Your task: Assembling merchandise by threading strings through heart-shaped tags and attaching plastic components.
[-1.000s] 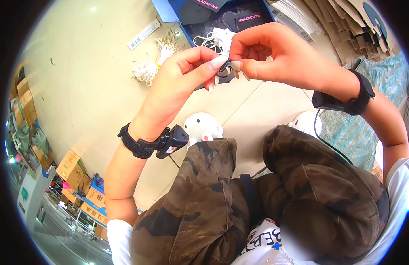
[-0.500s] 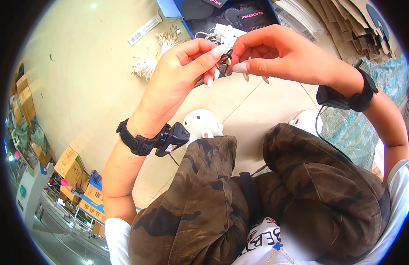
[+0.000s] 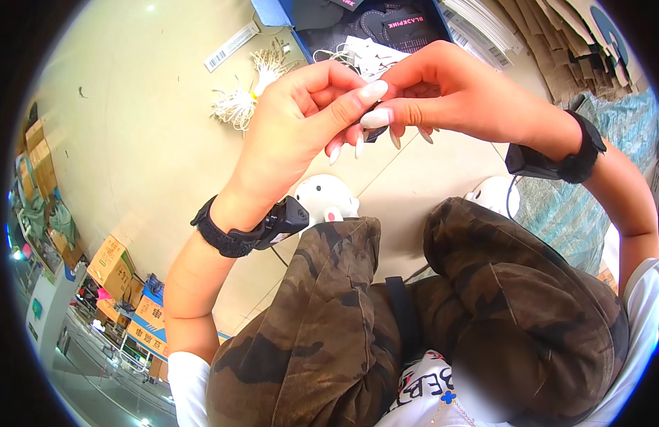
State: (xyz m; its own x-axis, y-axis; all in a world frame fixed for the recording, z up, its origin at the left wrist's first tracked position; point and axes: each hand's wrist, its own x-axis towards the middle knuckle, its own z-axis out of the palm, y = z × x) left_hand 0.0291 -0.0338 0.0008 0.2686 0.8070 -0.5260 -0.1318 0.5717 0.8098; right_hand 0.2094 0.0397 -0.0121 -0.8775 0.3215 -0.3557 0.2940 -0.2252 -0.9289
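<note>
My left hand (image 3: 301, 117) and my right hand (image 3: 454, 96) meet above the floor in front of my knees, thumbs and fingertips pinched together. Between them is a small black piece (image 3: 375, 134), perhaps a cord loop; the fingers cover most of it, so its kind cannot be made out. Just beyond the fingertips are white tags (image 3: 372, 54) with thin white strings. To the left of them, a bundle of white strings (image 3: 237, 105) lies on the floor with a yellow tie round its middle.
A blue box (image 3: 274, 13) holding dark grey printed pieces stands beyond my hands. Right of it are a stack of white labels (image 3: 479, 32) and brown cardboard sheets (image 3: 557, 50). A woven blue-white sheet (image 3: 568, 220) lies right. White animal-face slippers (image 3: 322, 193) show by my knees.
My hands have drawn closer together, thumbs now nearly touching. The black loop that showed between the fingertips is now mostly covered. More of the white tags shows behind.
</note>
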